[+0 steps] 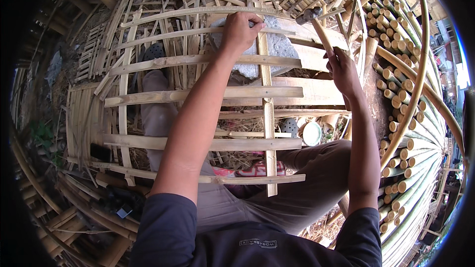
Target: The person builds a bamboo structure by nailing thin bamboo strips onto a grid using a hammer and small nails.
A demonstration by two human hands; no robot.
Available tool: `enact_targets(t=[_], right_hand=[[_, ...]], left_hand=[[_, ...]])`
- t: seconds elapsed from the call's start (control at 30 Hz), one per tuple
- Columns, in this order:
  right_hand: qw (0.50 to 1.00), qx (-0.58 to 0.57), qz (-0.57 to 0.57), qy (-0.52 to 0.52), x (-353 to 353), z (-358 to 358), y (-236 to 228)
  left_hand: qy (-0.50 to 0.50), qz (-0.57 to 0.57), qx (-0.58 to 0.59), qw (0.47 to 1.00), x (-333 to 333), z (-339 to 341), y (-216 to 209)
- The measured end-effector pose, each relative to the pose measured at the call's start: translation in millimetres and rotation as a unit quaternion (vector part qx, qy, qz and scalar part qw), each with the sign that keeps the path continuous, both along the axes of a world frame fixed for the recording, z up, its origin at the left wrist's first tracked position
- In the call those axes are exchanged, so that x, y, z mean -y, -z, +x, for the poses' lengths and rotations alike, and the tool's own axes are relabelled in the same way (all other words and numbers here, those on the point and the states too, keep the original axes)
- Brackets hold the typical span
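Note:
A lattice of split-bamboo slats (237, 92) lies across two crosswise strips, over my legs and a flat grey stone (284, 52). My left hand (239, 32) is at the far end of the right strip (265, 76), resting by the second slat from the far end. Its fingertips are pinched together; anything between them is too small to make out. To its right, my right hand (341, 69) is closed around the wooden handle of a hammer (320, 32). The hammer's metal head is raised at the far right of the lattice, apart from the slats.
Cut bamboo poles (408, 153) are stacked along the right, with a long curved pole (420, 69) in front of them. Bamboo strips (81, 123) lie in bundles at the left. Wooden boards (309, 91) sit under the lattice, near a pale round container (311, 132).

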State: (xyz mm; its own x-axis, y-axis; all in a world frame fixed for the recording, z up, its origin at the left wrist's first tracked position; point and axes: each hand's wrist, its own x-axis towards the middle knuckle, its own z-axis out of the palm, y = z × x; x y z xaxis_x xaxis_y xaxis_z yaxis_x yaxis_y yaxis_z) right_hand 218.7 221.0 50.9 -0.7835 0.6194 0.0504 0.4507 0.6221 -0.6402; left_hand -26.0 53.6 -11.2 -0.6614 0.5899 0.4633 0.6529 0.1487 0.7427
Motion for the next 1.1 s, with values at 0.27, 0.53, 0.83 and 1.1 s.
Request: enact_targets(t=[0.27, 0.53, 0.83, 1.1], right_hand=[[0.979, -0.071, 0.154, -0.116, 55, -32, -31], [0.963, -0.094, 0.205, -0.147, 59, -52, -36], [0.966, -0.042, 0.217, -0.137, 61, -47, -38], [0.959, -0.063, 0.223, -0.162, 57, -49, -21]], left_hand=[[-0.001, 0.006, -0.001, 1.0, 0, -2, 0], [-0.007, -0.005, 0.013, 1.0, 0, 0, -1], [-0.017, -0.001, 0.012, 1.0, -3, -1, 3], [-0.014, 0.002, 0.01, 1.0, -1, -3, 5]])
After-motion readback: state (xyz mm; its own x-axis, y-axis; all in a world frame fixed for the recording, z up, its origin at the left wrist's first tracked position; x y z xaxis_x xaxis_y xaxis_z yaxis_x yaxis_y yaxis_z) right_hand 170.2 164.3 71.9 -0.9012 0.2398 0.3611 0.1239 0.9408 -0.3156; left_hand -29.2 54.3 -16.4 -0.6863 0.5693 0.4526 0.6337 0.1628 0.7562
